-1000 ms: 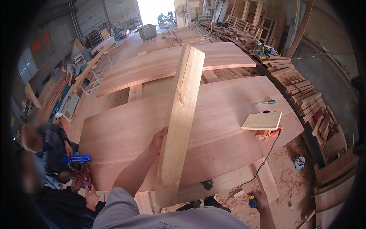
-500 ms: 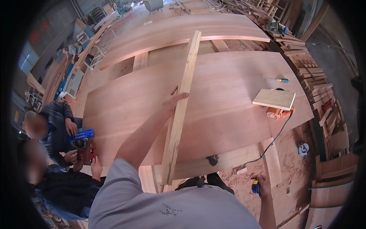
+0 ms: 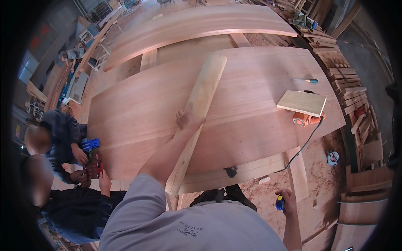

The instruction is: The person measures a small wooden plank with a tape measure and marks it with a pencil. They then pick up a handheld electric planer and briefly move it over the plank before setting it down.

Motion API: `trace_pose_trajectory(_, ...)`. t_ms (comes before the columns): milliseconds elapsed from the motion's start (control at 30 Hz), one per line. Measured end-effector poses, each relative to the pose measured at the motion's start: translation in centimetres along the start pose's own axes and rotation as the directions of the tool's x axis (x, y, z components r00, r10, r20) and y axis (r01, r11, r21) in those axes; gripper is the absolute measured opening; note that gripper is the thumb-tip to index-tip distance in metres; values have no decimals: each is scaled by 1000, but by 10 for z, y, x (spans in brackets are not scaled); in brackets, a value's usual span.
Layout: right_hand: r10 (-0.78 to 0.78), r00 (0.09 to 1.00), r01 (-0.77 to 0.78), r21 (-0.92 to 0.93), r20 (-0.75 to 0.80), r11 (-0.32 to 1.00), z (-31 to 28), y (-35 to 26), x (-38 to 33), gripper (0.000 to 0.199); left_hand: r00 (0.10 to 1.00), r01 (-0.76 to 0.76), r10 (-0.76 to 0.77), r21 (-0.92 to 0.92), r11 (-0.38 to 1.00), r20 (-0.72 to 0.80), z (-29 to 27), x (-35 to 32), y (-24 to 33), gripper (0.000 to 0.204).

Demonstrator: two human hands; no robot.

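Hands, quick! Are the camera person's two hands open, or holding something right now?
Left hand: closed, holding the wooden plank.
Right hand: closed, holding the blue tape measure.

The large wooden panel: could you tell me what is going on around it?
The person's left hand grips a long pale board over the large panel; whether the two touch is unclear. The right hand, off the panel's near edge, holds a blue tape measure. An orange power tool lies on the panel. Two other people are at the panel's left end.
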State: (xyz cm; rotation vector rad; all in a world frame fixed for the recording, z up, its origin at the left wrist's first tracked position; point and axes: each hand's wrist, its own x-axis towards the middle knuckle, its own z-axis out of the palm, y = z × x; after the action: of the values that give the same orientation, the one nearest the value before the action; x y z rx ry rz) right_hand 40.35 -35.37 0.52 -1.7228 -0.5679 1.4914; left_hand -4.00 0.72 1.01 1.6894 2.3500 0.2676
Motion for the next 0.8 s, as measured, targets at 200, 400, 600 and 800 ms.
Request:
trace_pose_trajectory(200, 10, 1000, -10, -53, -2, 999, -9, 6, 7, 37, 997, 68, -71, 70, 995, 43, 24, -8, 8, 99)
trace_pose_trajectory(400, 56, 998, -57, -29, -11, 998, 2, -8, 8, 38, 999, -26, 29, 95, 995, -32, 41, -10, -2, 108)
trace_pose_trajectory(600, 76, 997, -75, -20, 10, 997, 4, -5, 16, 38, 973, -24, 117, -417, 909, 199, 38, -40, -91, 105)
trace_pose_trajectory(800, 98, 994, -98, -3, 53, 995, 9, -10, 21, 38, 936, 94, 40, -357, 929, 349, -9, -150, -162, 89)
